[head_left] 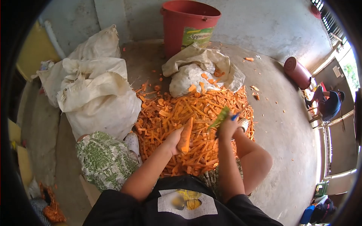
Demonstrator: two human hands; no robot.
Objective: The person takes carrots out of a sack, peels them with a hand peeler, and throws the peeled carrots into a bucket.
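Carrot pinched in our left hand, green thing gripped in our right hand, we're likely peeling, needing steady strokes next.

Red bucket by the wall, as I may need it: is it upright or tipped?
Upright: the red bucket has its wide rim uppermost, and its label reads right way up.

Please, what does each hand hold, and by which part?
Left hand: a carrot, by its nearer half. Right hand: something green, blurred; the place cannot be told.

A green label on the red bucket begins "Appro".
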